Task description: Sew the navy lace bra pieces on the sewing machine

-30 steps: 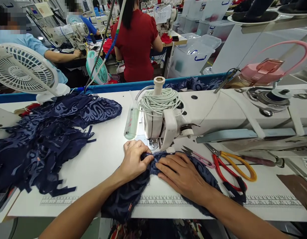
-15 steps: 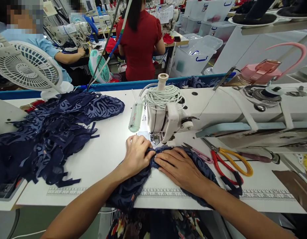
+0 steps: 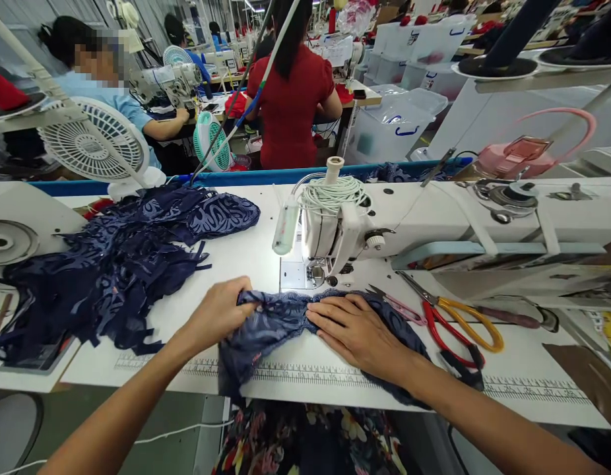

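A dark blue lace fabric piece [image 3: 273,333] lies stretched across the table, just in front of the sewing machine's needle area [image 3: 314,274]. At its left end, the top edge is pinched in my left hand [image 3: 221,307], whose fingers are closed around the cloth. My right hand [image 3: 348,326] rests flat on the fabric, fingers stretched out and pressing it to the table. The left part of the fabric hangs down over the printed ruler [image 3: 305,374]. Part of the piece is hidden under my right hand and forearm.
To the right lie pink thread snips [image 3: 402,310] and scissors with red and yellow handles [image 3: 451,320]. A heap of dark blue lace pieces [image 3: 112,277] covers the left side, with a white fan [image 3: 95,142] behind it. Co-workers [image 3: 293,99] sit beyond the blue table edge.
My left hand has moved left, away from the needle area, drawing the fabric's left end out straight. My right hand has stayed in place. The camera view has shifted slightly.
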A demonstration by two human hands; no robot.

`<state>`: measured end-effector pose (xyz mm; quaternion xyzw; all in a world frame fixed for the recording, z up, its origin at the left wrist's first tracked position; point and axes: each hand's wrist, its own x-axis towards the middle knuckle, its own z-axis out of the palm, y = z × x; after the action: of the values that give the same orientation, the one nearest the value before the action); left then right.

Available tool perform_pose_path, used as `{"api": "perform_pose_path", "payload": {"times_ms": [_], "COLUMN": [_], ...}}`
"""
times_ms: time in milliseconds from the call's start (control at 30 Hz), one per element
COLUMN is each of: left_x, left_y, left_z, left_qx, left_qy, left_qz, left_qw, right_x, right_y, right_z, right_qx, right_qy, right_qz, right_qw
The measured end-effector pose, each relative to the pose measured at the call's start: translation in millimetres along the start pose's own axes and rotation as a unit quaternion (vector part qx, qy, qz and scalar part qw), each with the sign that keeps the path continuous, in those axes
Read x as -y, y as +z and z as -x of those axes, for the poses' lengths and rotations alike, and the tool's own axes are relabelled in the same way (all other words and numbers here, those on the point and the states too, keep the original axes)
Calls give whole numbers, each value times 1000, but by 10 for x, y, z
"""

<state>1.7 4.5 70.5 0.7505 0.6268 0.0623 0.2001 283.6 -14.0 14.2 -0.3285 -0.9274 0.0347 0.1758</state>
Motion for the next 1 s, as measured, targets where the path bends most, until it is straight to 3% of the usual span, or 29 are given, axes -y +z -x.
{"api": "perform_pose_path", "payload": {"times_ms": [67, 133, 167, 233, 267, 400, 533, 833, 1000], "left_x": [-60, -179, -245, -356, -390, -387, -337, -331, -314], "left_y": [1, 129, 233, 475, 593, 871, 864, 908, 951], "left_z": [-44, -65, -65, -52, -44, -25, -23, -34, -32], "left_qx": [-132, -217, -215, -154, -137, -147, -153, -176, -180], "left_qy": [5, 101, 184, 340, 373, 374, 353, 353, 352], "left_qz": [-105, -148, -134, -93, -80, -60, -48, -80, -90], "left_qw": [986, 960, 950, 923, 914, 914, 922, 915, 914], "right_x": [22, 34, 35, 26, 17, -45, -110, -122, -121], "right_y": [7, 11, 11, 6, 1, -23, -39, -84, -66], "right_z": [-8, -15, -17, -18, -15, 9, 31, 8, -143], "right_qx": [-4, -10, -13, -12, -11, -26, -53, -40, -38], "right_qy": [0, 3, 3, 5, 5, 12, 17, 41, 126], "right_qz": [-1, 0, -1, -7, -13, -34, -48, -71, -81], "right_qw": [1000, 1000, 1000, 1000, 1000, 999, 997, 996, 988]}}
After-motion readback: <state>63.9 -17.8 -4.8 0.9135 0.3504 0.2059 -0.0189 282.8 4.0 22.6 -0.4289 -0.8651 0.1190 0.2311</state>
